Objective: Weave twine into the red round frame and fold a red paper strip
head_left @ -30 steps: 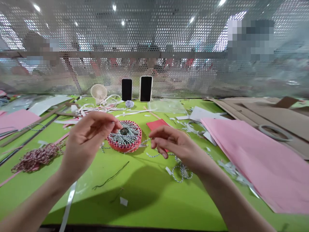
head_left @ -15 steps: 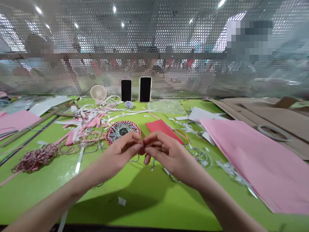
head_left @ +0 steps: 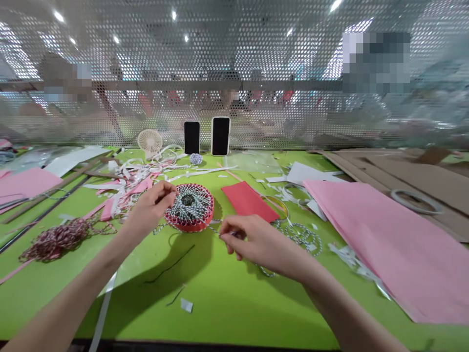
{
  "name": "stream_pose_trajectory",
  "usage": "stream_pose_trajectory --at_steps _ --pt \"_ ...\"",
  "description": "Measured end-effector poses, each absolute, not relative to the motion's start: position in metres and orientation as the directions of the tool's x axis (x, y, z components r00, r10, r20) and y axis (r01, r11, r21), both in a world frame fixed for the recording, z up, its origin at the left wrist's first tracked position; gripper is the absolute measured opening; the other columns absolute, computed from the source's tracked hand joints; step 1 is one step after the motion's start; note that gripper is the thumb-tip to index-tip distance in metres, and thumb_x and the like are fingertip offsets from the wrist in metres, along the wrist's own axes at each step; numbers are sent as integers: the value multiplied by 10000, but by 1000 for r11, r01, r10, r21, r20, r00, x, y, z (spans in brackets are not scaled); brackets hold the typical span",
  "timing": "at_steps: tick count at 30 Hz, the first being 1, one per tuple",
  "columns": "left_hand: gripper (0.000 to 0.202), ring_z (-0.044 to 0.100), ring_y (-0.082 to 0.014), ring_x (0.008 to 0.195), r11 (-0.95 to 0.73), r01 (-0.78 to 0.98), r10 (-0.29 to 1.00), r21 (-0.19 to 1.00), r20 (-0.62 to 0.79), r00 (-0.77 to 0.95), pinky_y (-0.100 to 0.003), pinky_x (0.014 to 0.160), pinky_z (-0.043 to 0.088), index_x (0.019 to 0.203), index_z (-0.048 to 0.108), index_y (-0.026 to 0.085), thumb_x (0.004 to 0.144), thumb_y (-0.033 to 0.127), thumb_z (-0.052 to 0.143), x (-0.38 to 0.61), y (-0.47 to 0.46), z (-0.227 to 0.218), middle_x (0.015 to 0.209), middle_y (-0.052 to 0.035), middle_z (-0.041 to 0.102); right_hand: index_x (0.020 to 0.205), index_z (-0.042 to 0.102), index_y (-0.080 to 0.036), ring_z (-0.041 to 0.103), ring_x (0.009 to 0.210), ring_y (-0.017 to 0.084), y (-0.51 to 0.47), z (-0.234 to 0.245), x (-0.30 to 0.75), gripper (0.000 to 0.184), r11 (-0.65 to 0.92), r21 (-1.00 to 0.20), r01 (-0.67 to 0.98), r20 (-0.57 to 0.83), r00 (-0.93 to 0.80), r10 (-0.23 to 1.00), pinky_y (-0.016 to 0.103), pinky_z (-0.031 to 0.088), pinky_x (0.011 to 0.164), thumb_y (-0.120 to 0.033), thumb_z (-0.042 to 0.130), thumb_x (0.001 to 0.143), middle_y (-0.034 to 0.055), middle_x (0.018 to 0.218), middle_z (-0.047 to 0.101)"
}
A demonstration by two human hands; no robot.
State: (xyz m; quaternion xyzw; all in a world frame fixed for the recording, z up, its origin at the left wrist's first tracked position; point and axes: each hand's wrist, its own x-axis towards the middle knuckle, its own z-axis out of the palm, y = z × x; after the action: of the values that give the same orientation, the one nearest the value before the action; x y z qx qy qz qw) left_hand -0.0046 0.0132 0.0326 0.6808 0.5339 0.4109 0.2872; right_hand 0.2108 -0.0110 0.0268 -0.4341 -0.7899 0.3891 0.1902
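Note:
A round red frame (head_left: pixel 188 226) with black-and-white cord (head_left: pixel 198 195) woven across it in a starburst lies on the green table. My left hand (head_left: pixel 157 203) is at its upper left edge, fingers closed; the hand covers part of the rim, and whether they hold the rim or a strand is hidden. From the frame's lower right a patterned cord runs to my right hand (head_left: pixel 245 235), whose thumb and index finger pinch it. Beyond that hand lies a loose coil of similar cord (head_left: pixel 302 237). A flat red sheet (head_left: pixel 250 201) is just behind the right hand.
Pink sheets (head_left: pixel 381 234) and brown cardboard (head_left: pixel 403 171) with a tape roll (head_left: pixel 416 202) lie right. Left are a bundle of maroon cord (head_left: pixel 58 239) and tangled ribbons (head_left: pixel 124 183). Two phones (head_left: pixel 221 137) and a small fan (head_left: pixel 150 141) stand before a perforated screen (head_left: pixel 274 107).
My hands have parted: the left moved left and up to the frame's edge, the right slightly down with the cord. The woven frame and thin dark strands on the table are now uncovered.

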Motion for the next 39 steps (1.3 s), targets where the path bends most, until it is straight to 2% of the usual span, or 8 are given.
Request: stream_pose_trajectory --at_steps 8,13,16,19,24,27,32,39 --pt "21 365 -69 414 -153 451 965 880 232 -125 -199 403 294 727 464 179 747 175 458 -24 29 28 537 60 419 644 584 -151 544 493 96 -16 30 215 208 458 -582 672 -206 -666 716 211 355 474 -69 424 748 14 581 631" --pt "26 444 -75 463 -174 356 985 918 171 39 -209 466 379 752 476 169 752 195 480 -21 26 29 555 50 462 694 648 -141 590 707 177 -15 20 211 257 645 -471 602 -162 -777 608 288 419 625 -209 444 835 74 739 655" --pt "45 459 -77 502 -242 342 964 908 185 190 -203 488 391 776 492 170 777 215 483 -12 14 34 564 45 476 973 609 -138 568 810 182 -13 14 201 228 546 -572 612 32 -648 761 329 434 727 -241 451 845 98 929 627" --pt "55 472 -76 537 -318 337 917 886 198 345 -193 499 398 801 513 183 803 226 478 2 -4 40 591 42 490 1207 439 -146 540 709 145 -13 9 189 424 483 -699 528 165 -538 826 324 459 676 -243 524 803 110 1010 566" --pt "79 496 -73 588 -382 355 855 853 179 487 -176 524 408 805 537 196 818 194 459 19 -24 46 650 34 526 819 599 -168 526 763 148 -16 5 176 79 547 -770 329 297 -573 764 298 452 693 -173 525 792 60 858 576" --pt "58 492 -74 564 -365 370 907 854 237 350 -177 514 409 792 538 196 802 193 481 16 -20 44 618 39 523 705 578 -166 537 781 151 -19 8 179 178 559 -770 309 300 -598 744 305 437 710 -164 453 832 48 787 602" --pt "36 420 -64 482 -318 325 936 891 349 -43 -169 421 336 790 542 187 775 194 510 1 -6 44 591 33 509 808 562 -157 486 527 98 -21 15 190 279 474 -845 248 286 -540 792 232 392 506 -236 307 888 -3 591 531" --pt "71 491 -81 531 -401 399 866 824 484 -129 -172 443 384 799 555 203 752 155 528 1 -6 47 596 31 537 1056 428 -148 506 465 74 -19 14 193 236 412 -898 152 324 -405 855 243 423 496 -213 290 875 29 762 609"
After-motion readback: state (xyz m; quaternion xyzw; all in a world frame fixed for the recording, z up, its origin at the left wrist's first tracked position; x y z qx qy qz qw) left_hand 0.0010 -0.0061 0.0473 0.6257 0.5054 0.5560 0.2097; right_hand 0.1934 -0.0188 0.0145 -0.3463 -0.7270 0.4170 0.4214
